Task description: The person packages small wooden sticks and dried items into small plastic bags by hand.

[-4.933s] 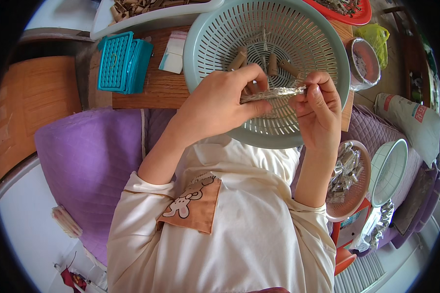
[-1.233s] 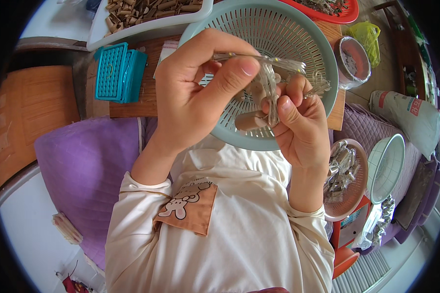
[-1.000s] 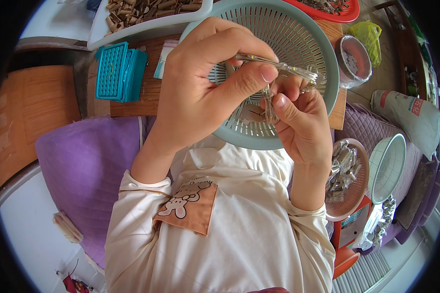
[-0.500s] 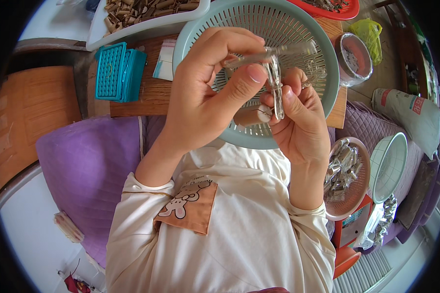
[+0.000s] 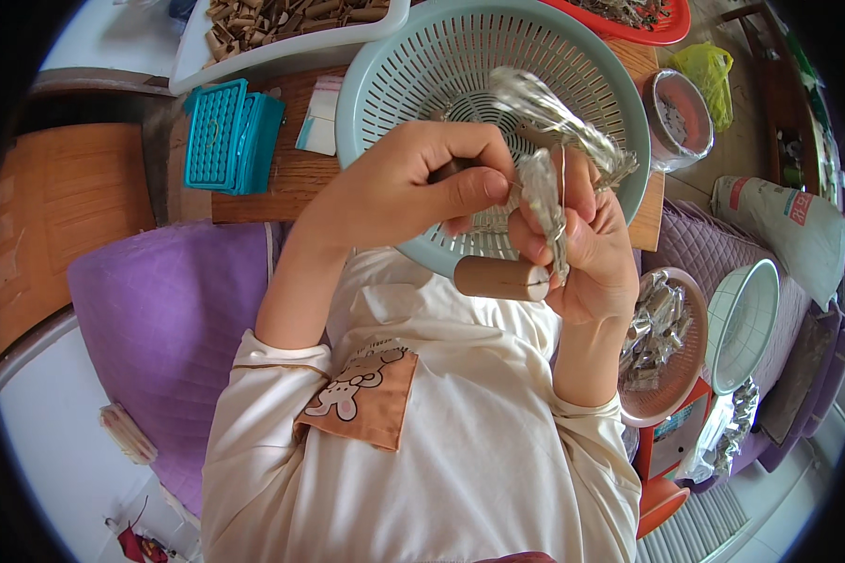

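Observation:
A looped bundle of thin silvery wire (image 5: pixel 543 202) is gripped in my right hand (image 5: pixel 593 246), between thumb and fingers. More loops of the shiny wire spread up and to the right past the fingers, over the basket. Just below hangs a brown cork-like cylinder (image 5: pixel 498 279) with a pale end, lying sideways by the right fingertips. My left hand (image 5: pixel 432 178) has thumb and forefinger pinched at the bundle's left side, seemingly on a thin strand of the wire. Both hands are above the near part of a grey-green slotted basket (image 5: pixel 376 80).
On the wooden table (image 5: pixel 286 178) stand teal plastic trays (image 5: pixel 218 136) and a white bin (image 5: pixel 291 42) of brown cylinders. A red tray (image 5: pixel 662 23) is at the far right. To my right are a pink basket (image 5: pixel 643 408) of silvery packets and a pale green basket (image 5: pixel 744 324).
The wire loops have swung up and right, away from my left hand. The brown cylinder has dropped nearer to me. My left hand has moved down a little, its fingers now in a narrow pinch.

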A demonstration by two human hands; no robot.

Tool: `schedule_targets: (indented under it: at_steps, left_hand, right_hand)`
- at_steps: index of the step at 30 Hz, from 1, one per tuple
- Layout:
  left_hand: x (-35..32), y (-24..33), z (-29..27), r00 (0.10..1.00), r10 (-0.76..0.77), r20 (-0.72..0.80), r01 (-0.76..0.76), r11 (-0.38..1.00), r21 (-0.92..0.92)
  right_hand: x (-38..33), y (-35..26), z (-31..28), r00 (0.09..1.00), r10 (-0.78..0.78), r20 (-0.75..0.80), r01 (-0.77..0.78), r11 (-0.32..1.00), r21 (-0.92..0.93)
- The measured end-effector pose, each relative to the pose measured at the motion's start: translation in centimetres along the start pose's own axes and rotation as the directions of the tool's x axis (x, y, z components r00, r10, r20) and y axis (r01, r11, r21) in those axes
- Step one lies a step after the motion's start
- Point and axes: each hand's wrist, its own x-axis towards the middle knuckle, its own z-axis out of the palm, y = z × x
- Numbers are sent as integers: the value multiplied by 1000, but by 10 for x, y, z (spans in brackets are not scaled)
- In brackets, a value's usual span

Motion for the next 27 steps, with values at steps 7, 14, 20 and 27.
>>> schedule_targets:
  at_steps: [7, 14, 20, 27]
  left_hand:
    - [29, 17, -35, 870, -331, 365, 387, 918, -91]
    - [78, 49, -45, 652, -505, 566, 356, 863, 359]
    - [78, 126, -10, 760, -567, 319, 103, 589, 802]
    - [39, 100, -16, 950, -66, 304, -185, 665, 724]
  right_hand:
    - [-1, -9, 3, 983, 185, -18, -174, 885, -431]
    - [5, -8, 6, 963, 199, -182, -269, 765, -585]
    - [11, -10, 1, 944, 55, -326, -273, 685, -675]
    - [8, -12, -5, 924, -143, -354, -65, 855, -515]
